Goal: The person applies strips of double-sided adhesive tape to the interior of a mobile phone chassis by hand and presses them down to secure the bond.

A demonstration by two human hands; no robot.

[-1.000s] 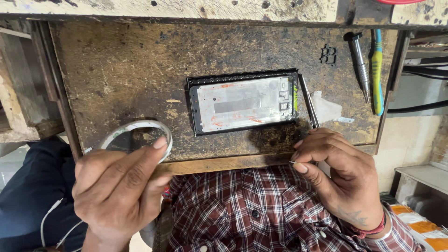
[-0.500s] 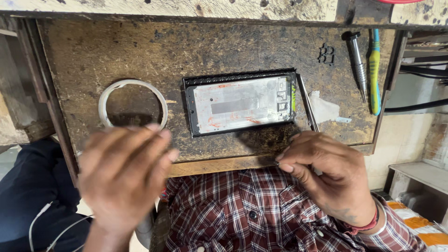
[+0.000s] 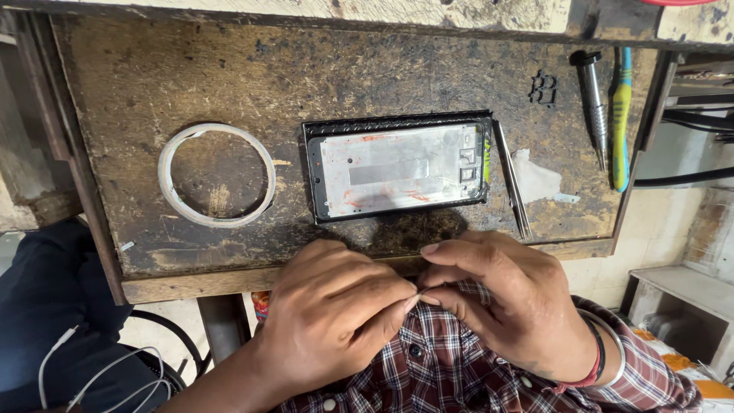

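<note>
Fingertips pinched together at the near table edge

A tiny, indistinct piece is nipped between the left hand and right hand; the phone frame lies just beyond, tape ring to its left.

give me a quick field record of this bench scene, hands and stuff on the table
left hand: fingertips pinched against the right hand's, below the table edge; anything held is too small to tell
right hand: thumb and forefinger meeting the left fingers
phone frame: flat at table centre, open side up
tape ring: flat, left of the frame
tweezers: lying along the frame's right side
screwdriver: far right, beside a toothbrush
table: worn, stained wood
</note>
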